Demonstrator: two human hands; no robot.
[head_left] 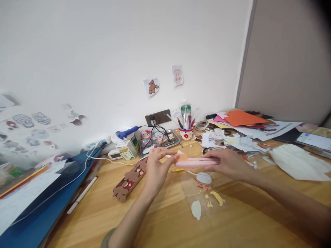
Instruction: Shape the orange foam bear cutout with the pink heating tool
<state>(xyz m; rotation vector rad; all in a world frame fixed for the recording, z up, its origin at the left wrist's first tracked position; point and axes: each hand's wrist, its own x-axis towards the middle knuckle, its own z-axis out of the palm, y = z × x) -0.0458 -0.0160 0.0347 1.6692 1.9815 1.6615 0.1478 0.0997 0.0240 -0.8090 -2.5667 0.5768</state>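
My left hand (159,164) pinches a small piece of light orange paper (181,157) between thumb and fingers. Its thumb meets the left end of a slim, pale pink bar-shaped object (192,163), whose exact kind I cannot make out. At the other end, my right hand (227,163) grips this pink object, held level above the table. Beneath the hands lies a clear sheet (190,187) bearing cut shapes: a white leaf-like piece (196,209), a yellow curved piece (217,198), a pale oval (204,178) and several small red strips.
A brown bear-patterned case (130,181) lies left of my left hand. Behind stand a pen cup (186,133), a metal tray (174,137) and a blue glue gun (129,131). Paper scraps (235,141), orange paper (244,118), a white tissue (297,162) and a phone (314,139) lie rightward.
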